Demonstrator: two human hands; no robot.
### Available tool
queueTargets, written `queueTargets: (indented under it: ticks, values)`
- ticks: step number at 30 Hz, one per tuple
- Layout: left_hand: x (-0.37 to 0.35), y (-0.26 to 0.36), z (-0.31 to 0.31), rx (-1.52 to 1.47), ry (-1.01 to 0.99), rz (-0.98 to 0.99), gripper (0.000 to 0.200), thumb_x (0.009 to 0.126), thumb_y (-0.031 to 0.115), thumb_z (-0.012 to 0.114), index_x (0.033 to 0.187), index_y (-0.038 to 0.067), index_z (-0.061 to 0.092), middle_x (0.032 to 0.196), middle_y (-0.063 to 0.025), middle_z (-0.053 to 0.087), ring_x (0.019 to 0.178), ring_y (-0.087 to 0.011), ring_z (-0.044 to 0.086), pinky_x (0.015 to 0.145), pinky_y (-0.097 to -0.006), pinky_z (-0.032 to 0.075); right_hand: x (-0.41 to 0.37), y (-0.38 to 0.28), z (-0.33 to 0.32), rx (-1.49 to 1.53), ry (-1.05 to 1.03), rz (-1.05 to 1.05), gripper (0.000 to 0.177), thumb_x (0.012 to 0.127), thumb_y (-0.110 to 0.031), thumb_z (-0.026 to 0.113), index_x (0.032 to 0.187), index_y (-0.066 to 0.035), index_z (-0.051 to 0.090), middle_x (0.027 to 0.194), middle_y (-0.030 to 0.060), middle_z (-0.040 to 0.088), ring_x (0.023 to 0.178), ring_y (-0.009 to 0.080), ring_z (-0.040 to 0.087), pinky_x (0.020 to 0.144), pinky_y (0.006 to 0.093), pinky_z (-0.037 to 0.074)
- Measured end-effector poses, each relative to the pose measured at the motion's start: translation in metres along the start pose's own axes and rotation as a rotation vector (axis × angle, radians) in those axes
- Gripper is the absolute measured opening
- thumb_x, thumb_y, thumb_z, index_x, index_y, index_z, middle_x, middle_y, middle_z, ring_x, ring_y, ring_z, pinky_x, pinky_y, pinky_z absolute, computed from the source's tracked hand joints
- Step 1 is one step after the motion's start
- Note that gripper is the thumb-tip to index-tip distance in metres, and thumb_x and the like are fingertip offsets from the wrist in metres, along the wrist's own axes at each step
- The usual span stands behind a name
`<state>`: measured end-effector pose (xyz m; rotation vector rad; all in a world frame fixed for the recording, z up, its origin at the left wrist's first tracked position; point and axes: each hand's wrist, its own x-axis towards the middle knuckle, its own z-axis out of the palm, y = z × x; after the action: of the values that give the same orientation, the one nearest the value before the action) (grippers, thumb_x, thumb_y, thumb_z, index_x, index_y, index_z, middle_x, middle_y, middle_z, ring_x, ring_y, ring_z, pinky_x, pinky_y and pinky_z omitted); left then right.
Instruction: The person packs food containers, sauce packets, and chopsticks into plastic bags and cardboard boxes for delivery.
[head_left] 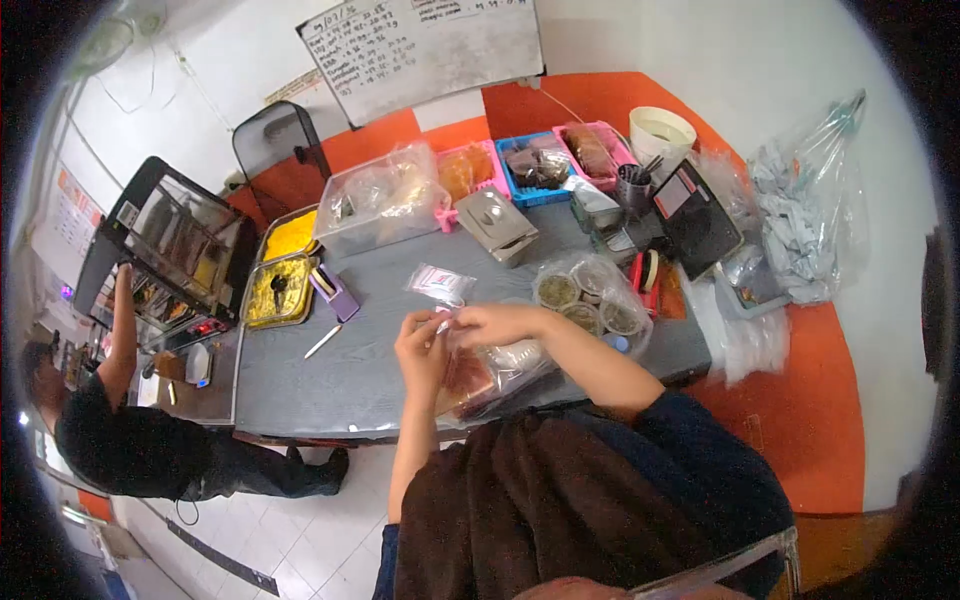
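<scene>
My left hand [422, 348] and my right hand [492, 326] meet over the table's near side, fingers pinched together on thin clear plastic. It appears to be the top of a clear plastic bag [468, 382] with reddish-brown contents, lying just below them. The exact grip is partly hidden by the fingers. Just beyond the hands lies a small clear packet [440, 283] with a red-printed label. To the right of my right forearm, a clear bag [590, 295] holds several round tubs with greenish contents.
At the back stand a metal lidded container [497, 226], a clear plastic bin [372, 215] and coloured baskets [540, 168]. Yellow-filled trays [280, 290], a purple holder [334, 294] and a white pen [323, 341] lie left. A co-worker [130, 430] reaches toward a glass display case [175, 245].
</scene>
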<state>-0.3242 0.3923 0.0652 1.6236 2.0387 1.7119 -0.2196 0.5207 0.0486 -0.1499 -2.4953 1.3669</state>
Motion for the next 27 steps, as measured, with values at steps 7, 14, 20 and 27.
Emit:
queueTargets:
  ticks: [7,14,20,27]
  values:
    - [0.006,0.003,0.003,-0.087,-0.030,-0.207,0.015,0.077,0.012,0.060,0.078,-0.002,0.064,0.060,-0.0049,0.055,0.057,-0.0097,0.049,0.053,-0.0236,0.039,-0.008,-0.015,0.007,-0.131,0.081,0.089,0.030,0.063,-0.003,0.054,0.093,0.000,0.052,0.083,0.0156,0.054,0.082,0.0276,0.052,0.071,0.0344,0.041]
    - [0.016,-0.007,-0.004,-0.010,-0.177,-0.410,0.027,0.077,0.024,0.061,0.076,-0.002,0.064,0.058,-0.0084,0.056,0.055,-0.0115,0.051,0.052,-0.0265,0.040,-0.021,-0.031,0.014,-0.573,0.479,-0.536,0.018,0.062,0.001,0.054,0.080,-0.002,0.056,0.091,0.0090,0.053,0.089,0.0275,0.050,0.079,0.0354,0.040]
    - [0.031,-0.024,0.002,0.178,-0.192,-0.180,0.022,0.073,0.021,0.064,0.075,-0.002,0.063,0.064,-0.0174,0.059,0.057,-0.0274,0.057,0.054,-0.0335,0.042,-0.040,-0.019,0.026,-0.353,0.417,-0.470,0.016,0.062,-0.001,0.052,0.078,-0.002,0.056,0.082,0.0112,0.055,0.080,0.0288,0.051,0.072,0.0393,0.041]
    - [0.026,-0.057,0.000,0.329,-0.316,-0.359,0.028,0.071,0.027,0.064,0.070,-0.002,0.062,0.068,-0.0203,0.057,0.062,-0.0329,0.056,0.057,-0.0375,0.042,-0.077,-0.022,0.039,-0.341,0.352,-0.212,0.017,0.065,-0.003,0.054,0.081,-0.001,0.057,0.086,0.0140,0.055,0.082,0.0285,0.051,0.075,0.0354,0.042]
